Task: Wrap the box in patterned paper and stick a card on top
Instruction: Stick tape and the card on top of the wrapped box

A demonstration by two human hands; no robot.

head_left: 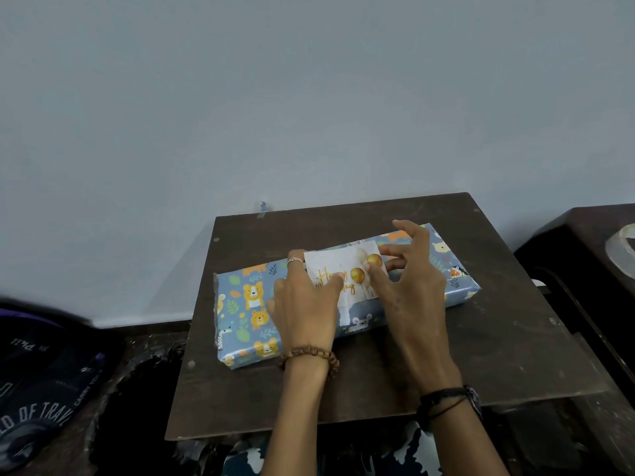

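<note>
A long box (247,314) wrapped in blue paper with orange animal figures lies across the dark wooden board (498,355). On its top lies a white card (338,261) with gold balloons and gold lettering. My left hand (305,304) rests on the card's left part, its fingers flat and its thumb pressing on the lettering. My right hand (409,280) is over the card's right part: the thumb presses beside a gold balloon and the other fingers are spread and raised above the box. The hands hide the card's lower edge.
A roll of clear tape (623,247) sits on the dark furniture at the right edge. A dark bag with white lettering (37,389) lies at the lower left. A scrap of tape (263,208) sticks to the wall behind the board. A pale wall fills the upper view.
</note>
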